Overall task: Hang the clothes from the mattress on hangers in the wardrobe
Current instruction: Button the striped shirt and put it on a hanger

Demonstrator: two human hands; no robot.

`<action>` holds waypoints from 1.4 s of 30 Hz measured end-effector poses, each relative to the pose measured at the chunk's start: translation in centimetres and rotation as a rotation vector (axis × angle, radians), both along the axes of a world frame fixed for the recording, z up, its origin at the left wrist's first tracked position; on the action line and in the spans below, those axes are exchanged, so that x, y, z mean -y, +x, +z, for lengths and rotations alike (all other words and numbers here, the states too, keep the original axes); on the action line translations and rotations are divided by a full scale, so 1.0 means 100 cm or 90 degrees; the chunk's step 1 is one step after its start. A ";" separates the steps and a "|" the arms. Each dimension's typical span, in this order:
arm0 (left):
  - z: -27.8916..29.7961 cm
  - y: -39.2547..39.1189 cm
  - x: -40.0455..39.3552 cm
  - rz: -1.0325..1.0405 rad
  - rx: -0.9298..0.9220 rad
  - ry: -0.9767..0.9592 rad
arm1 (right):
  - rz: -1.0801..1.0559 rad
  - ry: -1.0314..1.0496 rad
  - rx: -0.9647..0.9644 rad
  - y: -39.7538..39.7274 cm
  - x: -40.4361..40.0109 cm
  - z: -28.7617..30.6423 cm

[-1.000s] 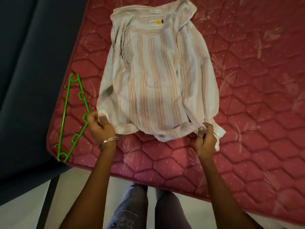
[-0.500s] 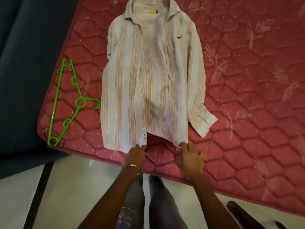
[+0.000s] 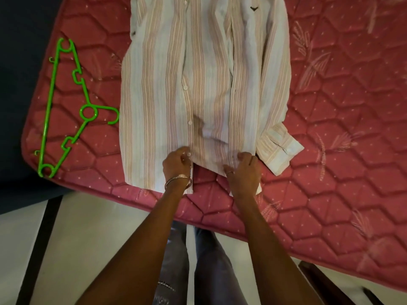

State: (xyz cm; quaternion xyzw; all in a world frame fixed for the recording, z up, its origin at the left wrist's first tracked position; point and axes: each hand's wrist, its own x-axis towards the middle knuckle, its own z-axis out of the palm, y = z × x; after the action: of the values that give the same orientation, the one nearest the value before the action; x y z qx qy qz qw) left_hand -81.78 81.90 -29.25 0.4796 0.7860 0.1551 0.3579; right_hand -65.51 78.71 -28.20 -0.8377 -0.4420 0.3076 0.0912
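A white shirt with pale orange stripes (image 3: 204, 84) lies front up and unbuttoned on the red quilted mattress (image 3: 343, 133), its hem toward me. My left hand (image 3: 176, 165) pinches the inner edge of the left front panel near the hem. My right hand (image 3: 243, 169) grips the inner edge of the right front panel at the hem. One cuffed sleeve (image 3: 279, 148) lies to the right of my right hand. A green plastic hanger (image 3: 66, 108) lies flat on the mattress left of the shirt, untouched. The shirt's collar is out of view at the top.
The mattress's near edge runs diagonally below my hands, with a pale floor (image 3: 88, 238) beneath. A dark surface (image 3: 19, 62) borders the mattress on the left. A dark wooden object (image 3: 319, 280) shows at the lower right. My legs stand between the arms.
The shirt has been flipped front up and pulled toward me. My hands moved from its outer hem corners to the inner front edges, and the view has come closer.
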 end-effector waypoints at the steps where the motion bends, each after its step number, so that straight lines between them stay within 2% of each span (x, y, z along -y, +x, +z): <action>1: -0.002 0.002 -0.003 0.017 -0.002 -0.006 | -0.043 -0.002 -0.026 0.004 0.000 -0.007; 4: -0.007 0.005 -0.011 0.053 -0.001 -0.037 | -0.158 0.044 -0.162 0.021 -0.002 -0.015; 7: -0.007 0.005 -0.011 0.047 0.005 -0.065 | -0.134 0.072 -0.197 0.034 0.000 -0.013; 9: -0.005 0.004 -0.010 0.058 0.004 -0.084 | -0.063 0.135 -0.131 0.035 0.003 -0.011; 11: -0.004 0.005 -0.009 0.075 0.016 -0.090 | 0.019 0.159 0.022 0.029 0.004 -0.011; 13: -0.004 0.005 -0.010 0.083 0.028 -0.081 | 0.031 0.159 0.149 0.018 0.001 -0.011; 15: -0.004 0.006 -0.012 0.082 0.024 -0.083 | 0.003 0.184 0.180 0.011 -0.005 -0.010; 17: -0.004 0.007 -0.015 0.060 0.000 -0.099 | -0.023 0.216 0.116 0.008 -0.011 -0.007; 19: -0.003 0.008 -0.017 0.047 -0.013 -0.111 | -0.044 0.236 -0.037 0.004 -0.015 0.002; 22: -0.004 0.007 -0.016 0.026 0.041 -0.125 | 0.006 0.253 -0.167 -0.013 -0.015 0.013; 26: 0.008 0.007 -0.010 0.044 0.195 -0.113 | 0.096 0.252 -0.159 -0.044 -0.013 0.006; 32: 0.018 0.009 -0.005 0.015 0.208 -0.084 | 0.067 0.296 -0.144 -0.048 -0.009 0.001; 37: 0.018 0.011 -0.005 -0.003 0.212 -0.099 | 0.014 0.260 -0.229 -0.044 -0.005 0.000; 42: 0.014 0.005 -0.004 0.043 0.278 -0.168 | -0.034 0.150 -0.411 -0.035 -0.007 -0.003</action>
State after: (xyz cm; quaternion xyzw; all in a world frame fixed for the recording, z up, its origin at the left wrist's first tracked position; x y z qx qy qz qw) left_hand -81.31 82.34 -27.85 0.3573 0.7194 0.1628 0.5730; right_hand -68.98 79.39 -28.47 -0.6921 -0.4005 0.5014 0.3304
